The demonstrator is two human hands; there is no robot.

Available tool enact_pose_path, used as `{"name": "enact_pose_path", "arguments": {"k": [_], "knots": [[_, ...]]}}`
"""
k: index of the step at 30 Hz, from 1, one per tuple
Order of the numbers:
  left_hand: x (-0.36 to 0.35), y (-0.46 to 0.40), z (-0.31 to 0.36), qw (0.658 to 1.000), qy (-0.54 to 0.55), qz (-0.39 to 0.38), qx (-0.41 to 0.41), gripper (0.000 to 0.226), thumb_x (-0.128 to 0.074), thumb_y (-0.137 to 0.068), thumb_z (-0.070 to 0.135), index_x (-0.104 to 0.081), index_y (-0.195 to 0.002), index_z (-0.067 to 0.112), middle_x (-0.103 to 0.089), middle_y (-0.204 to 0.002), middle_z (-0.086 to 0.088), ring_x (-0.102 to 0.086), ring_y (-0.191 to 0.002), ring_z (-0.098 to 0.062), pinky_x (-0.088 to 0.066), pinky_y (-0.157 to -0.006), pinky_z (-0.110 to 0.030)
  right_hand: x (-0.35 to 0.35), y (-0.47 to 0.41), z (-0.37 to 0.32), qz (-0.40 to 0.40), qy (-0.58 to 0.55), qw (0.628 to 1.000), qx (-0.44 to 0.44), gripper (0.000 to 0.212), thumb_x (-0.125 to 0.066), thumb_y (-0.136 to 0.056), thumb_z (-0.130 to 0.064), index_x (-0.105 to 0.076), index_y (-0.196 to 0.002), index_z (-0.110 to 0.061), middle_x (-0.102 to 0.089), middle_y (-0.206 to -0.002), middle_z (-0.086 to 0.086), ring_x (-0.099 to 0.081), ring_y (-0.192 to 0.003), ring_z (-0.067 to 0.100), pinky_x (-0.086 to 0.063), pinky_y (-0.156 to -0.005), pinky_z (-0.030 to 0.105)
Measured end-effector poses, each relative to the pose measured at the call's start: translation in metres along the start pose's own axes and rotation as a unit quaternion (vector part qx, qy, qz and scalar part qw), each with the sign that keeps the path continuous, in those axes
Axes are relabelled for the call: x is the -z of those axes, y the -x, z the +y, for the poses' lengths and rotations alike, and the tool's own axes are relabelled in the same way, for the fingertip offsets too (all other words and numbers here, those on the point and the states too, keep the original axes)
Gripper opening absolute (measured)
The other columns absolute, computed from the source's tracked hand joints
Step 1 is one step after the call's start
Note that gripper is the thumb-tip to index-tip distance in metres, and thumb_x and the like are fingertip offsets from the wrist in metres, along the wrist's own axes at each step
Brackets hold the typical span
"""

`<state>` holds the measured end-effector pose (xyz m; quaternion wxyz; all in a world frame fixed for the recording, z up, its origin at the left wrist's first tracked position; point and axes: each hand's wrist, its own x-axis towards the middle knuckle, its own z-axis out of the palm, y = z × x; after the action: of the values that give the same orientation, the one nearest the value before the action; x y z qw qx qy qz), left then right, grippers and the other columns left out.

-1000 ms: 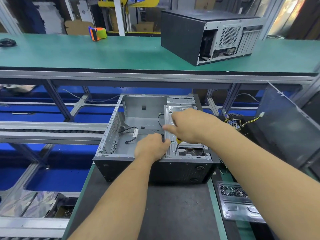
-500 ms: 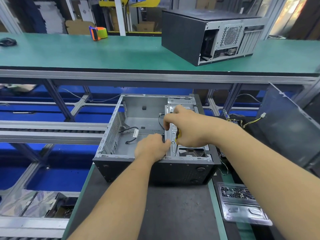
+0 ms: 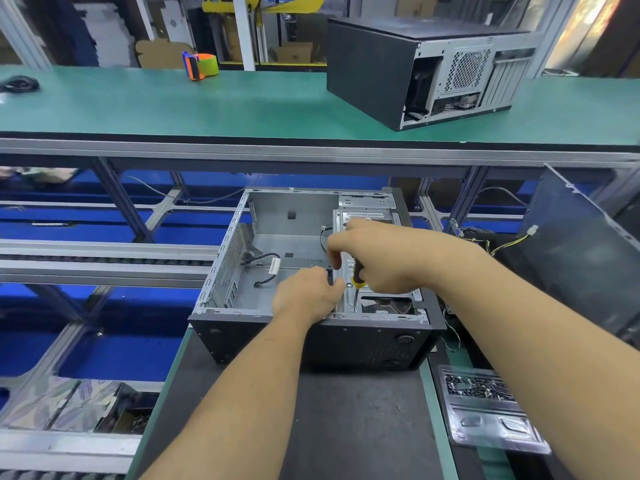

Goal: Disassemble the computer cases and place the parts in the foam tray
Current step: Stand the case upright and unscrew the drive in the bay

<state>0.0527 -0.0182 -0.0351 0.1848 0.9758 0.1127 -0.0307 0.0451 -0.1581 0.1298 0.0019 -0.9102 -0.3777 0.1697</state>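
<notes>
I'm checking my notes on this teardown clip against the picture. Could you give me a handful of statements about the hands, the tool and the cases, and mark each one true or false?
1. The right hand holds a screwdriver with its shaft pointing down into the open case. True.
2. The left hand rests on the green upper shelf. False: it is at the open case, beside the metal bracket that the screwdriver is at.
3. A second, closed case sits on the upper shelf. True.
4. The tape dispenser lies inside the open case. False: it stands on the upper shelf, far left of the closed case.
5. A clear plastic tray holding small dark parts lies at lower right. True.
</notes>
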Motion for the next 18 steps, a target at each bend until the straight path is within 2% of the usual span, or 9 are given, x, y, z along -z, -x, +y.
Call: {"name": "enact_pose_path", "arguments": {"k": [1, 3, 4, 6, 8, 9, 13, 15, 18], "knots": [[0.0, 0.0, 0.0, 1.0, -0.002, -0.003, -0.001, 0.046, -0.039, -0.1, 0.055, -0.046, -0.07, 0.021, -0.062, -0.079, 0.001, -0.055, -0.069, -0.018, -0.036, -0.057, -0.033, -0.001, 0.001, -0.001, -0.006, -0.001, 1.0, -0.005, 0.033, -0.059, -0.093, -0.01, -0.05, -0.118, -0.029, -0.037, -0.098, -0.008, -0.049, -0.08, 0.014, -0.036, -0.061, 0.026], [0.001, 0.0, 0.0, 1.0, -0.005, -0.012, -0.001, 0.043, -0.039, -0.099, 0.055, -0.051, -0.076, 0.021, -0.064, -0.087, -0.001, -0.059, -0.077, -0.023, -0.042, -0.063, -0.035, -0.001, 0.001, -0.004, -0.009, 0.025, 0.999, -0.044, 0.031, -0.063, -0.094, -0.032, -0.048, -0.121, -0.024, -0.043, -0.11, 0.0, -0.054, -0.087, 0.021, -0.044, -0.07, 0.033], [0.001, 0.0, 0.0, 1.0, -0.004, -0.018, -0.001, 0.042, -0.039, -0.098, 0.056, -0.056, -0.08, 0.022, -0.065, -0.09, -0.001, -0.061, -0.08, -0.025, -0.046, -0.067, -0.036, 0.0, 0.001, -0.005, -0.008, 0.047, 0.996, -0.075, 0.034, -0.059, -0.096, -0.044, -0.048, -0.117, -0.021, -0.047, -0.107, 0.002, -0.054, -0.089, 0.024, -0.044, -0.072, 0.036], [0.0, -0.001, 0.0, 1.0, 0.002, -0.017, 0.001, 0.042, -0.038, -0.098, 0.055, -0.056, -0.079, 0.022, -0.066, -0.09, -0.001, -0.062, -0.082, -0.026, -0.049, -0.069, -0.037, 0.001, -0.001, -0.004, 0.003, 0.083, 0.988, -0.129, 0.037, -0.042, -0.102, -0.053, -0.047, -0.098, -0.017, -0.046, -0.086, 0.001, -0.05, -0.084, 0.027, -0.041, -0.068, 0.036], [-0.001, -0.001, -0.001, 1.0, 0.004, -0.007, 0.003, 0.042, -0.039, -0.098, 0.053, -0.049, -0.072, 0.021, -0.065, -0.082, -0.001, -0.061, -0.076, -0.024, -0.046, -0.065, -0.036, 0.0, -0.003, -0.002, 0.029, 0.11, 0.985, -0.132, 0.038, -0.036, -0.107, -0.045, -0.039, -0.079, -0.019, -0.037, -0.073, -0.002, -0.048, -0.08, 0.027, -0.042, -0.07, 0.037], [-0.002, -0.001, -0.001, 1.0, 0.005, -0.004, 0.004, 0.043, -0.039, -0.098, 0.052, -0.047, -0.07, 0.021, -0.064, -0.079, -0.001, -0.06, -0.073, -0.023, -0.044, -0.063, -0.035, -0.001, -0.003, 0.0, 0.041, 0.116, 0.985, -0.122, 0.033, -0.039, -0.107, -0.037, -0.038, -0.078, -0.02, -0.037, -0.072, -0.002, -0.049, -0.079, 0.027, -0.044, -0.07, 0.037], [-0.003, -0.002, -0.001, 1.0, 0.008, 0.002, 0.007, 0.045, -0.04, -0.098, 0.054, -0.046, -0.068, 0.021, -0.064, -0.077, -0.001, -0.056, -0.068, -0.021, -0.043, -0.062, -0.034, -0.005, -0.003, 0.005, 0.061, 0.072, 0.993, -0.071, 0.007, -0.05, -0.101, -0.022, -0.045, -0.096, -0.023, -0.043, -0.081, -0.003, -0.054, -0.088, 0.027, -0.043, -0.07, 0.035], [-0.003, -0.002, -0.002, 1.0, 0.006, 0.003, 0.007, 0.047, -0.04, -0.098, 0.057, -0.046, -0.068, 0.021, -0.063, -0.077, 0.0, -0.055, -0.067, -0.019, -0.04, -0.06, -0.034, -0.002, -0.001, 0.005, 0.043, 0.026, 0.998, -0.033, 0.015, -0.056, -0.097, -0.015, -0.046, -0.1, -0.026, -0.041, -0.086, -0.008, -0.052, -0.088, 0.021, -0.041, -0.07, 0.032], [-0.003, -0.002, -0.001, 1.0, 0.003, 0.0, 0.004, 0.047, -0.039, -0.099, 0.059, -0.047, -0.07, 0.023, -0.061, -0.078, 0.002, -0.055, -0.069, -0.018, -0.037, -0.059, -0.033, -0.002, 0.003, 0.003, 0.016, -0.027, 0.999, -0.006, 0.03, -0.056, -0.091, -0.005, -0.047, -0.102, -0.032, -0.034, -0.091, -0.011, -0.046, -0.077, 0.009, -0.033, -0.06, 0.023]]}}
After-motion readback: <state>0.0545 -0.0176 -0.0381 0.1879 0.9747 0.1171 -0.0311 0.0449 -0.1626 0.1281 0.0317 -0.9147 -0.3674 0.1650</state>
